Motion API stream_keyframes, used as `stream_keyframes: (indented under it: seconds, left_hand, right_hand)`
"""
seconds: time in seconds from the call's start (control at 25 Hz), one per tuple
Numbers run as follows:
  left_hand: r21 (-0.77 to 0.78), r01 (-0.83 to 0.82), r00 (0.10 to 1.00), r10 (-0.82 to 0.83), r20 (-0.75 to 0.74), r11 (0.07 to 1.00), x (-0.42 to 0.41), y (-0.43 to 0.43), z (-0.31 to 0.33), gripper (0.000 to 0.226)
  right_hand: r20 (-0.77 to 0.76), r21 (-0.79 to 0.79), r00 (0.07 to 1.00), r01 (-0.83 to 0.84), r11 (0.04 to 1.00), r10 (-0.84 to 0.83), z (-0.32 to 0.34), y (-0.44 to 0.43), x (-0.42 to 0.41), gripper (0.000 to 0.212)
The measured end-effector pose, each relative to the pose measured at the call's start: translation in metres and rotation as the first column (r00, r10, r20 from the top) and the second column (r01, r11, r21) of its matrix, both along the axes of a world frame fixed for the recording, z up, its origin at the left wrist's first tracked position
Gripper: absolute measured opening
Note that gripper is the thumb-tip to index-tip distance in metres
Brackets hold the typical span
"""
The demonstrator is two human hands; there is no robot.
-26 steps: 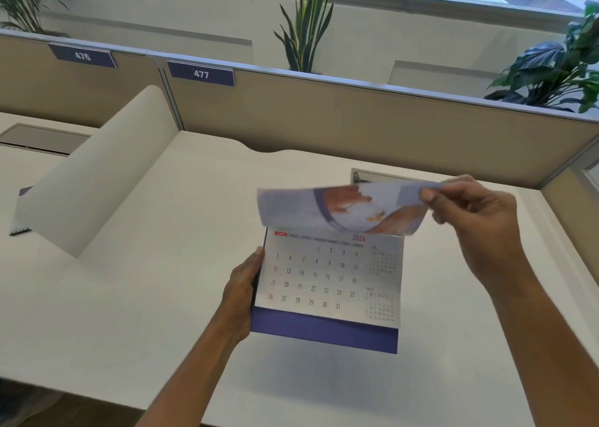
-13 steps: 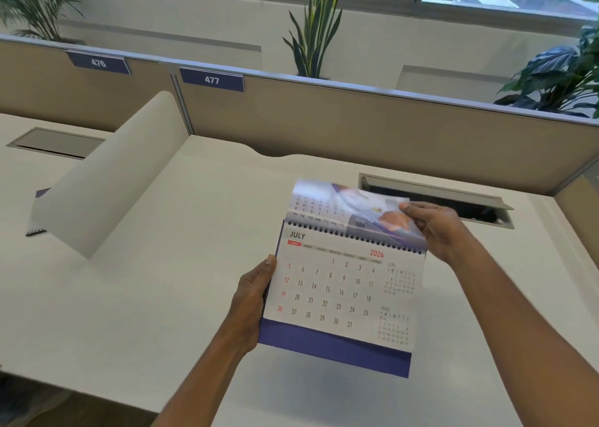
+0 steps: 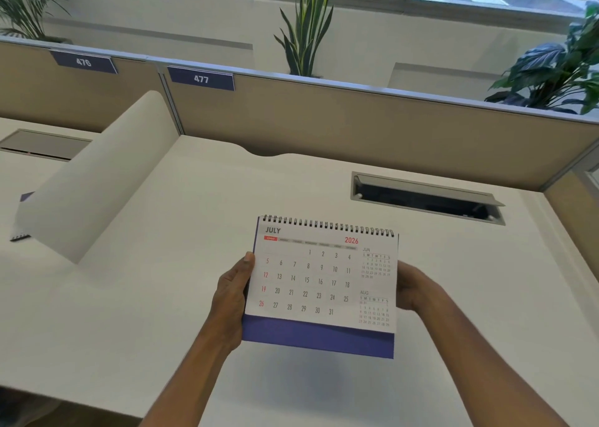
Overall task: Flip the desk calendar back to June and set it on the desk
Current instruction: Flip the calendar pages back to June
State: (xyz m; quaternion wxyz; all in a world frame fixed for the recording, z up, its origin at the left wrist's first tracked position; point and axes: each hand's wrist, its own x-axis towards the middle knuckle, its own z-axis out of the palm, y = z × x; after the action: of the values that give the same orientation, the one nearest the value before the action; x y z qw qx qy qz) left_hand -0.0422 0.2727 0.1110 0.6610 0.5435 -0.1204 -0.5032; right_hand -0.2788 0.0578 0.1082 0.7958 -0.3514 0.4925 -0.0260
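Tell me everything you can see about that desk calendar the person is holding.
The desk calendar is a spiral-bound flip type with black wire loops along its top edge. The facing white page reads JULY 2026, Sundays in red, with small JUN and AUG grids at the right. Below the page shows a purple base, seemingly card. It is held above the white desk, tilted back, not resting on it. The left hand grips its left edge, thumb on the page; the right hand holds the right edge, mostly behind it.

A single wide-angle view from the person's head, looking forward and down across the white table (image 3: 136,297) toward its far edge and the beige partition (image 3: 356,128) behind (windows above). Both forearms enter close from the bottom edge.
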Motion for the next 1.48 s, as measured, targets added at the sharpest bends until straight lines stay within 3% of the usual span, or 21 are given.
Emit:
stream_keyframes:
  seconds: [0.16, 0.24, 0.4, 0.52, 0.72, 0.92, 1.08, 1.48]
  left_hand:
    - [-0.008, -0.003, 1.0, 0.003, 0.0, 1.0, 0.003, -0.003, 0.0, 0.047]
    - [-0.011, -0.006, 1.0, 0.006, 0.001, 1.0, 0.003, -0.004, 0.0, 0.047]
    - [-0.018, -0.026, 1.0, 0.026, 0.01, 1.0, 0.004, -0.008, -0.001, 0.047]
    - [-0.013, -0.047, 0.999, 0.047, 0.009, 0.999, 0.007, -0.011, -0.004, 0.044]
    - [-0.035, -0.057, 0.998, 0.058, 0.018, 0.998, 0.008, -0.023, -0.004, 0.045]
    - [-0.06, -0.051, 0.998, 0.053, 0.026, 0.997, 0.01, -0.036, -0.004, 0.044]
    - [-0.078, -0.045, 0.998, 0.049, 0.049, 0.996, 0.011, -0.041, -0.004, 0.042]
    - [-0.067, -0.054, 0.998, 0.056, 0.037, 0.996, 0.016, -0.043, -0.004, 0.043]
  right_hand:
    - [0.021, 0.051, 0.999, 0.029, 0.998, -0.03, -0.01, 0.007, -0.013, 0.045]
    - [-0.025, -0.08, 0.989, 0.143, 0.986, -0.145, 0.0, 0.008, -0.021, 0.049]
    - [-0.008, -0.541, 0.9, 0.362, 0.759, -0.435, 0.032, 0.023, -0.044, 0.028]
    - [0.068, -0.627, 0.904, 0.368, 0.686, -0.423, 0.046, 0.055, -0.05, 0.018]
    - [0.029, -0.821, 0.889, 0.282, 0.496, -0.458, 0.042, 0.093, -0.039, 0.006]
    - [-0.026, -0.843, 0.873, 0.242, 0.48, -0.486, 0.035, 0.1, -0.034, 0.008]
    - [-0.046, -0.802, 0.847, 0.285, 0.525, -0.529, 0.034, 0.098, -0.031, 0.01]
    - [0.091, -0.6, 0.835, 0.481, 0.639, -0.543, 0.037, 0.091, -0.027, 0.016]
